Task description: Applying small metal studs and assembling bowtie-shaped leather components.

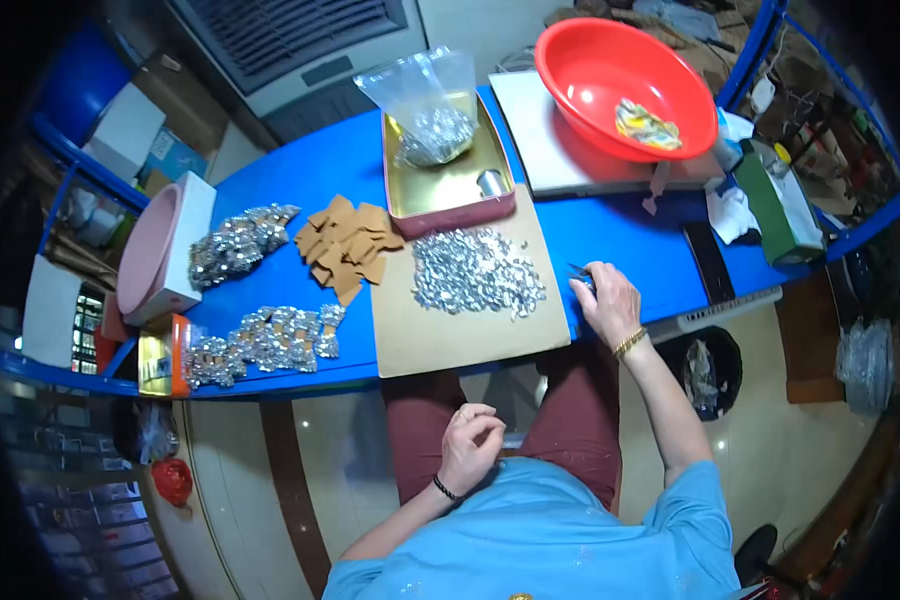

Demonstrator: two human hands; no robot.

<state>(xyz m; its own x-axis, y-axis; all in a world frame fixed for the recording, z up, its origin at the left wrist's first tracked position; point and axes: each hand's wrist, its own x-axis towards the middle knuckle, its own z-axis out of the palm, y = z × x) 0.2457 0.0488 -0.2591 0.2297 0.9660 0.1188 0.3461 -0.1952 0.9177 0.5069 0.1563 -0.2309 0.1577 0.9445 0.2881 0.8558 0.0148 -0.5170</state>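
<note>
My right hand [611,303] is at the blue table's right front part, beside the cardboard sheet [470,345]. Its fingers are closed around a small dark pointed tool [578,272], whose exact kind I cannot make out. On the cardboard, to the left of that hand, spreads a heap of small shiny silver pieces [475,272]. My left hand [472,447] rests over my lap below the table edge, fingers curled together; anything inside them is hidden. Brown card pieces [348,245] lie in a pile left of the silver heap.
Behind the heap, a rectangular tin [450,208] holds a clear bag [432,130] of silver pieces and a thread spool [490,183]. Silver bundles [270,340] lie at left. A red basin [620,90] stands back right, near a dark phone-like slab [708,262].
</note>
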